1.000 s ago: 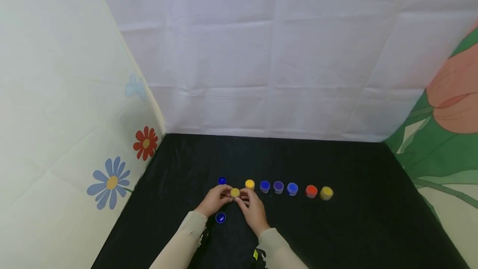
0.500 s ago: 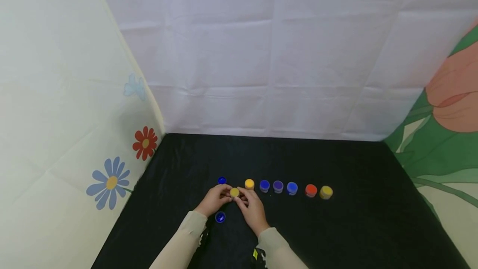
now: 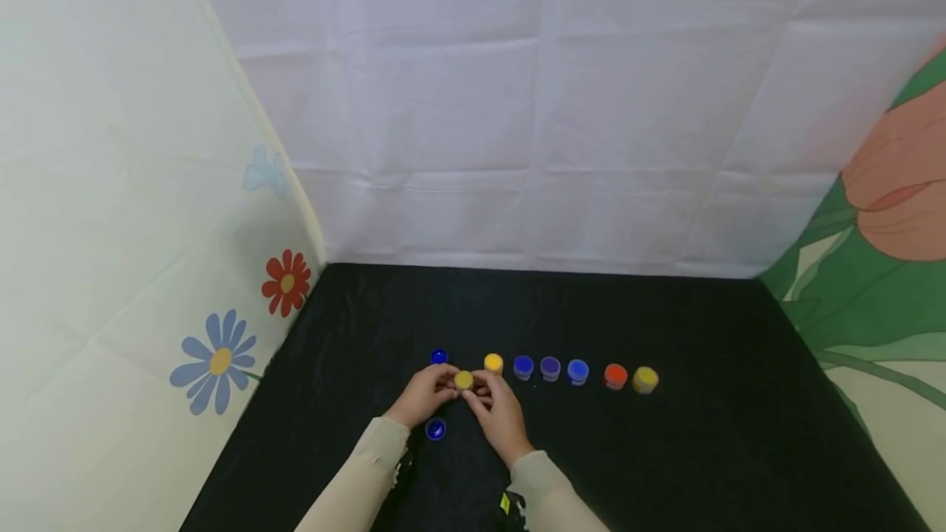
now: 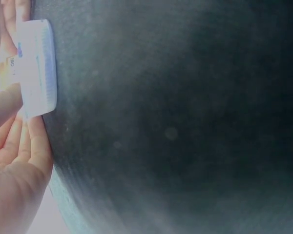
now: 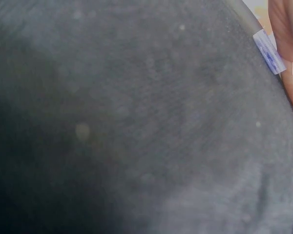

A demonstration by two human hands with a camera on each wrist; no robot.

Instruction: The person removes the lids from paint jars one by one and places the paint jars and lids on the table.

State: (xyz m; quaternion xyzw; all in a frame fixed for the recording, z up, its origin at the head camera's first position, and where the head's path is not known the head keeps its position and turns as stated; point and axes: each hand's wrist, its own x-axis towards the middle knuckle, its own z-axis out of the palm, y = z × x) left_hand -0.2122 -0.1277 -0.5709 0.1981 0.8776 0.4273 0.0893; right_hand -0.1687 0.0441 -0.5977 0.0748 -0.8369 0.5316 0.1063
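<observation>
In the head view, my left hand (image 3: 424,394) and right hand (image 3: 502,415) meet over the black cloth, holding a small yellow-topped paint pot (image 3: 463,380) between their fingertips. Fingers cover most of its sides. Just in front of the left hand lies a small round cap (image 3: 436,429), blue inside. Behind that hand sits a blue pot (image 3: 439,357), partly hidden. A whitish ribbed cap (image 4: 41,68) with blue smears appears large beside the fingers in the left wrist view. The right wrist view catches only the edge of the right hand (image 5: 289,44).
To the right a row of small paint pots stands on the black cloth (image 3: 665,458): an orange-yellow pot (image 3: 493,364), several blue and purple ones, a red pot (image 3: 615,377) and a yellow pot (image 3: 645,380). A white sheet (image 3: 517,146) hangs behind; patterned cloths flank both sides.
Both hands keep their hold on the yellow-topped pot in the same place. Only a very slight shift of the head view shows.
</observation>
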